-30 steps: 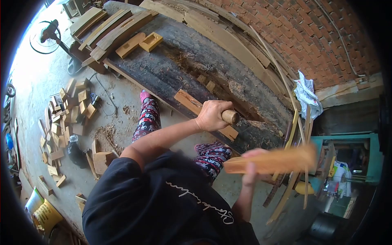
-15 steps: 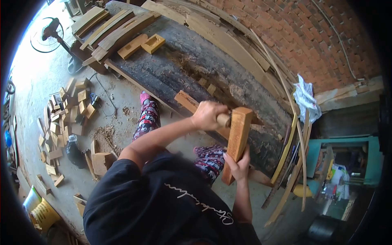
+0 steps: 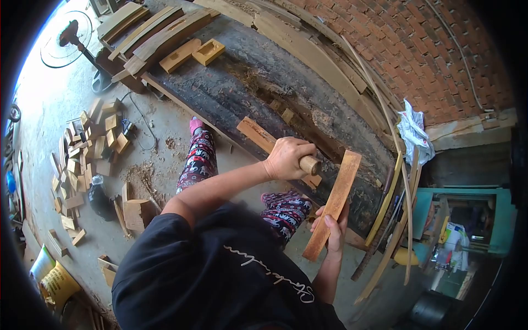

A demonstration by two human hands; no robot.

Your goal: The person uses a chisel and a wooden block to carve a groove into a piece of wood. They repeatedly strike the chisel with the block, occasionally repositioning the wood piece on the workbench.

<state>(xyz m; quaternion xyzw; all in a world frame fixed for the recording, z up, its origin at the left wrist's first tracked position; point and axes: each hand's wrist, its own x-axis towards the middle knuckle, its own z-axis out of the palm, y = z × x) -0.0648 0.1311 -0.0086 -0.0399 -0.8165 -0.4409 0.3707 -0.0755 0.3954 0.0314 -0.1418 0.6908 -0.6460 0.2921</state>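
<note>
My left hand [image 3: 289,158] is closed around a round wooden piece like a tool handle [image 3: 310,165]. Its blunt end points toward the right, and the remainder is hidden in my fist. My right hand [image 3: 336,231] grips the lower part of a rectangular wooden block [image 3: 340,190], thumb on its near face and fingers behind. The block is tilted, upper end leaning right, with a gap between it and the handle. Beneath my left hand, a long wooden piece with a slot [image 3: 257,133] lies along the front edge of the dark workbench [image 3: 220,99].
Two hollowed wooden pieces [image 3: 209,51] and stacked curved boards [image 3: 170,36] occupy the bench's far left. Long strips [image 3: 407,203] lean at the right, near a white plastic bag [image 3: 413,132]. Offcuts [image 3: 99,146] and shavings [image 3: 142,179] litter the floor. A fan [image 3: 69,36] stands beyond.
The block in my right hand has turned to show another face and shifted right. My left hand is slightly right, and the handle end, earlier against or close to the block, is now apart.
</note>
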